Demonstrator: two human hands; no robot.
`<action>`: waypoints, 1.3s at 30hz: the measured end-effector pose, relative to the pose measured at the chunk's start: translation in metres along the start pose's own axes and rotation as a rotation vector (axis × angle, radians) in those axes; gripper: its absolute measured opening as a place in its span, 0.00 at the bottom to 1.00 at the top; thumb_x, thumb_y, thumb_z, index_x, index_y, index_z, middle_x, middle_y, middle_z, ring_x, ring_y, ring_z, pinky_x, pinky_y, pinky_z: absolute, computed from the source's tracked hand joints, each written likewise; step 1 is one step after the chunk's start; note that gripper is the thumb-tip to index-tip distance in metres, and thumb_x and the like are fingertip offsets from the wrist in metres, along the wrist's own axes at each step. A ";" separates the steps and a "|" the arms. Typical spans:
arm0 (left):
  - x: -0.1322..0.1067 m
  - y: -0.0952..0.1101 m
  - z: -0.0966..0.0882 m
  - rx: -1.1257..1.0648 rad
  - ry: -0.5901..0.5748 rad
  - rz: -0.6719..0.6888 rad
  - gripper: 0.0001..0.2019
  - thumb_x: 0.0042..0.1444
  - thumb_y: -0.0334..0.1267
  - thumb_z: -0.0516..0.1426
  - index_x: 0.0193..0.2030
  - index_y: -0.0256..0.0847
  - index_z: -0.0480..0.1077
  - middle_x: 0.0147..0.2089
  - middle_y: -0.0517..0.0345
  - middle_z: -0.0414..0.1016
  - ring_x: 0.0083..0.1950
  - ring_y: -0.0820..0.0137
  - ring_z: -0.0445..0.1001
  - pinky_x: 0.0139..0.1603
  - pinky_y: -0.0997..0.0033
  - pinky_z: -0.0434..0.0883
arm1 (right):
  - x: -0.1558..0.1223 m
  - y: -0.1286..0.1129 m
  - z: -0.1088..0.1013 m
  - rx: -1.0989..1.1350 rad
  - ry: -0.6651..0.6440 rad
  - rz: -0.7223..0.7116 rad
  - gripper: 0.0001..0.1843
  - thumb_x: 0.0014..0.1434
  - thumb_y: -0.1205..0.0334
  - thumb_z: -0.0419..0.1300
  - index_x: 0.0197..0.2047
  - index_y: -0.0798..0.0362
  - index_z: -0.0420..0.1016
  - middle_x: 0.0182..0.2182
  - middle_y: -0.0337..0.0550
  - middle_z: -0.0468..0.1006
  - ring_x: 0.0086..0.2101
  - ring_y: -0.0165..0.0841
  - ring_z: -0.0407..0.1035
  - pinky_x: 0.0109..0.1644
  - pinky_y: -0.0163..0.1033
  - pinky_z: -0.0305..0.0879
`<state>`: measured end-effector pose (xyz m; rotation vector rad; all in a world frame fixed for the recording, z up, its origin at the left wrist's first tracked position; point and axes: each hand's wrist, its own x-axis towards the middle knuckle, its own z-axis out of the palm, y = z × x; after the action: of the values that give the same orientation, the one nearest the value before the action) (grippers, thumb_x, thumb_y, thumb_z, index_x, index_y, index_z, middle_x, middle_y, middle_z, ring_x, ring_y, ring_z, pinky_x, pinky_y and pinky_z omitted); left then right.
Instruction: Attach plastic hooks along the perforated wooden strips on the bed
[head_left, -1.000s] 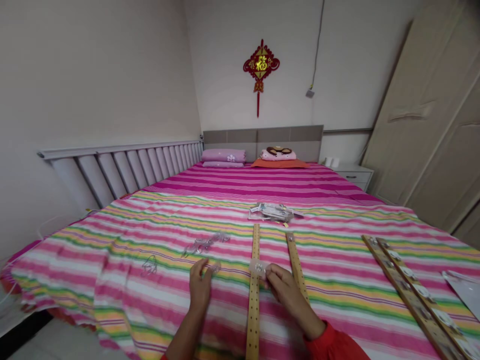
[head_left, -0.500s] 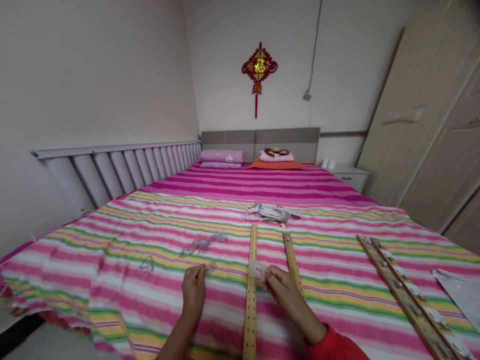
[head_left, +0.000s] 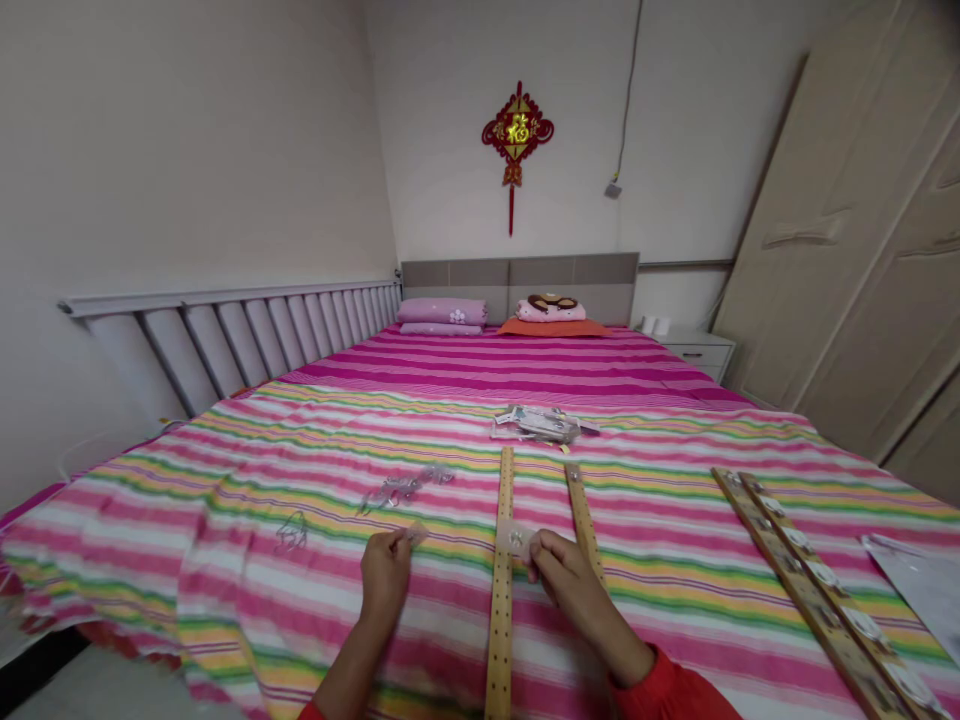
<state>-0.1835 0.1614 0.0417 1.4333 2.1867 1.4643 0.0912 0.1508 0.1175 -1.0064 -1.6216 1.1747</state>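
My left hand (head_left: 385,572) is closed in a pinch on a small clear plastic packet (head_left: 417,533); what lies inside it is too small to name. My right hand (head_left: 571,585) pinches another clear packet (head_left: 516,540) with a small shiny round piece in it. This packet hangs in front of a light wooden strip with rows of holes (head_left: 500,620), which runs between my hands. A second holed strip (head_left: 584,515) lies partly behind my right hand. Beyond my left hand lie several clear packets (head_left: 405,490) in a loose row.
On the striped cloth (head_left: 247,600) a crumpled clear bag (head_left: 292,532) lies at left. Farther back sits a pile of plastic-wrapped items (head_left: 541,425). At right are two wooden strips (head_left: 806,590) with white round pieces, and a clear plastic bag (head_left: 915,585). A radiator (head_left: 247,340) lines the left wall.
My left hand has turned slightly, and its packet has tilted upward a little. My right hand and its packet have hardly moved.
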 end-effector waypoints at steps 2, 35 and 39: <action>0.002 0.001 -0.001 0.025 -0.009 -0.019 0.17 0.46 0.45 0.51 0.31 0.38 0.77 0.30 0.49 0.75 0.38 0.56 0.74 0.41 0.60 0.70 | 0.000 0.000 -0.001 -0.007 0.002 -0.006 0.11 0.54 0.58 0.48 0.22 0.50 0.64 0.18 0.36 0.66 0.20 0.30 0.59 0.23 0.34 0.53; -0.073 0.158 -0.014 -0.719 -0.721 -0.058 0.15 0.49 0.44 0.60 0.42 0.41 0.76 0.43 0.53 0.77 0.49 0.61 0.71 0.49 0.65 0.66 | -0.058 -0.028 -0.043 -0.411 0.160 -0.510 0.11 0.62 0.65 0.50 0.32 0.52 0.71 0.25 0.40 0.70 0.26 0.31 0.66 0.29 0.35 0.61; -0.081 0.173 -0.013 -0.692 -0.738 -0.171 0.15 0.49 0.45 0.59 0.41 0.41 0.76 0.40 0.54 0.78 0.45 0.62 0.72 0.45 0.67 0.67 | -0.060 -0.029 -0.041 0.076 0.212 -0.132 0.12 0.57 0.55 0.58 0.26 0.53 0.71 0.21 0.37 0.67 0.23 0.29 0.61 0.26 0.33 0.56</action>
<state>-0.0400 0.1030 0.1538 1.2094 1.1671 1.1788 0.1443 0.0986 0.1416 -0.9273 -1.4426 0.9982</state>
